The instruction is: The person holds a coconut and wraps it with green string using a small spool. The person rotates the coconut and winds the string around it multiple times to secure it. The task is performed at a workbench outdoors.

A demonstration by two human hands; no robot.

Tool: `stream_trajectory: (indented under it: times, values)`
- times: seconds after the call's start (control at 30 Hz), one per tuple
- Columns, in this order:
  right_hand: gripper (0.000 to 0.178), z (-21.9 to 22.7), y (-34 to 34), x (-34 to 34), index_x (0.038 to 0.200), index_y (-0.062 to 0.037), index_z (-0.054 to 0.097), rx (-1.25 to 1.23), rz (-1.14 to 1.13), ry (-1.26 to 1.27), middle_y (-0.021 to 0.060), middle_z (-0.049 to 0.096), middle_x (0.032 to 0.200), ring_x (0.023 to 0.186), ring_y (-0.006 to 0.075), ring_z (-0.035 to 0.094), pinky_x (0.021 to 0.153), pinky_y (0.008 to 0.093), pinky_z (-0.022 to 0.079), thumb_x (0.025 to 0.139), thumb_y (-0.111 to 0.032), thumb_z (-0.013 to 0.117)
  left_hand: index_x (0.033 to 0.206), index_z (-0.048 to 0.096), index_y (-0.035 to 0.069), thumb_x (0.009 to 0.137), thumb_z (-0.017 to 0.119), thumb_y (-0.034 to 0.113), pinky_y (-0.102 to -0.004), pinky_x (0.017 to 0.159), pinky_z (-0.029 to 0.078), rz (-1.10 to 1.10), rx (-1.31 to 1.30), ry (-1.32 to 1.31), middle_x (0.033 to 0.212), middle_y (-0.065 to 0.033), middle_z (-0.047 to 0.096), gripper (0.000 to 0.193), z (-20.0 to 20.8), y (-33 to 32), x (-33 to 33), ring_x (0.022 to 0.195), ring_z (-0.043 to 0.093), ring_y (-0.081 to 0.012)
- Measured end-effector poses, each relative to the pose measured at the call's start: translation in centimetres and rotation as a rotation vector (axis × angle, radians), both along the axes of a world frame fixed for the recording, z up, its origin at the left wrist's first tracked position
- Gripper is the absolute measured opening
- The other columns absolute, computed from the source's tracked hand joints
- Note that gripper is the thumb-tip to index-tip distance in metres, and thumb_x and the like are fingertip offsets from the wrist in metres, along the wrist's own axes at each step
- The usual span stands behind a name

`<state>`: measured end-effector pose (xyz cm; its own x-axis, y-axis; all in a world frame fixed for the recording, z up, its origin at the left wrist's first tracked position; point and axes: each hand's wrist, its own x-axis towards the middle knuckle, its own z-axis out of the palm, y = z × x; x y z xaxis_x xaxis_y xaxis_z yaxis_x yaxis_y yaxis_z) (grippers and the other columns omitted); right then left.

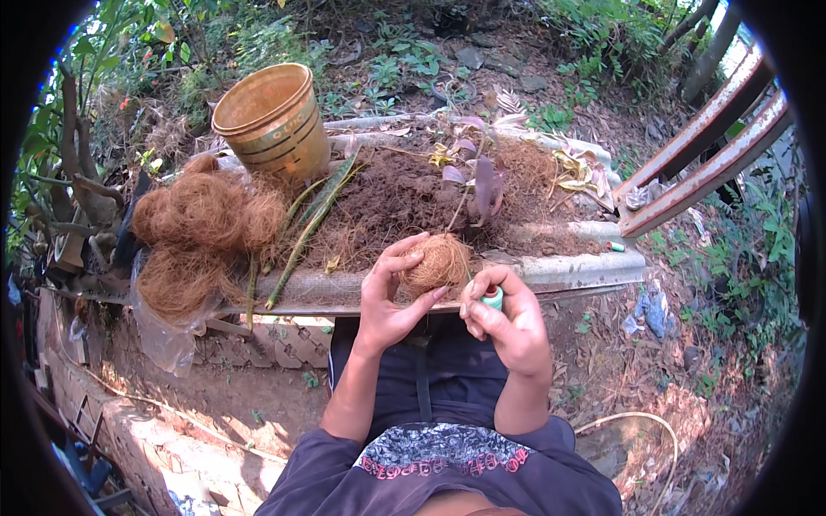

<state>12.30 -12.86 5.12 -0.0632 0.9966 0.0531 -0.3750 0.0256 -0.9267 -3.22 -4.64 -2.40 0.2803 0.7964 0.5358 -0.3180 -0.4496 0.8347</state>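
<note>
A ball of brown coconut fibre [437, 265], round and shaggy, sits in the person's left hand [389, 297] just above the near edge of a long grey trough [568, 268]; the thumb curls over the ball's top and the fingers cup it from below and behind, so the hand is closed around it. The fibre looks light, springy and loose; it would likely squash under a hard squeeze and shed strands, so a broad cupping hold around its middle seems safer than a pinch at the wisps.

The right hand [508, 320], touching the ball's right side, has its fingers curled tight around a small green spool [492, 297]; only the spool's end shows, and whether any thread runs to the ball cannot be told.

Behind the ball the trough holds dark soil [396, 202] with a purple-leaved plant [483, 185] lying on it and long green leaves [314, 219] slanting across; to the left a heap of loose coconut fibre [202, 232] spills over the trough's edge onto clear plastic [163, 331]; beside it a tan plastic pot [271, 120] tilts on its side.

The trough's hard near rim lies just beneath the hands; the open room is toward the person's lap and to the right, where bare ground and a slanting rusty rail [705, 142] stand well apart.
</note>
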Motion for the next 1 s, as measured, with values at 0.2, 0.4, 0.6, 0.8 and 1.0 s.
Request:
stream_trajectory:
  times: [0.2,0.4,0.6,0.8,1.0]
  values:
    - [0.018,-0.6,-0.1,-3.0,0.104,-0.0011,0.055,0.106,0.003,-0.313,0.0039,0.058,0.091,0.088,0.0082,0.053,0.078,0.0232,0.041,0.087,-0.006,0.058,0.112,0.046,0.006,0.071,0.073,-0.006,-0.0382,0.096,0.047,0.143,-0.046,-0.156,0.131,-0.0215,0.042,0.051,0.2,-0.9,2.4,0.120,0.048,-0.0291]
    - [0.016,-1.8,1.1,-2.3,0.102,-0.0014,0.056,0.130,0.116,-0.215,0.0043,0.059,0.092,0.090,0.0103,0.054,0.080,0.0254,0.042,0.086,-0.005,0.058,0.113,0.043,0.006,0.080,0.068,0.007,-0.0417,0.103,0.039,-0.059,-0.206,-0.287,0.131,-0.0197,0.042,0.041,-0.2,-1.3,1.9,0.122,0.045,-0.0275]
    - [0.012,-2.5,2.0,-1.3,0.091,0.0005,0.056,0.211,0.096,-0.212,0.0065,0.059,0.088,0.078,0.0122,0.058,0.071,0.0261,0.046,0.079,-0.001,0.062,0.107,0.044,0.010,0.089,0.055,0.021,-0.0402,0.091,0.047,-0.241,-0.625,-0.528,0.119,-0.0136,0.051,0.024,-0.4,-1.7,1.3,0.110,0.054,-0.0244]
    - [0.010,-3.1,3.0,0.1,0.082,-0.0005,0.062,0.360,0.106,-0.315,0.0064,0.063,0.075,0.068,0.0135,0.058,0.064,0.0258,0.045,0.072,-0.002,0.064,0.088,0.048,0.008,0.095,0.051,0.019,-0.0446,0.094,0.050,-0.209,-0.706,-0.555,0.121,-0.0178,0.050,0.013,-0.3,-0.7,1.1,0.110,0.056,-0.0293]
    - [0.010,-3.5,3.1,0.2,0.078,-0.0006,0.064,0.416,0.189,-0.299,0.0067,0.064,0.072,0.062,0.0135,0.057,0.059,0.0254,0.044,0.069,-0.002,0.065,0.111,0.047,0.005,0.079,0.072,0.011,-0.0346,0.095,0.045,-0.167,-0.660,-0.507,0.115,-0.0122,0.053,0.041,-0.9,0.1,0.7,0.105,0.054,-0.0188]
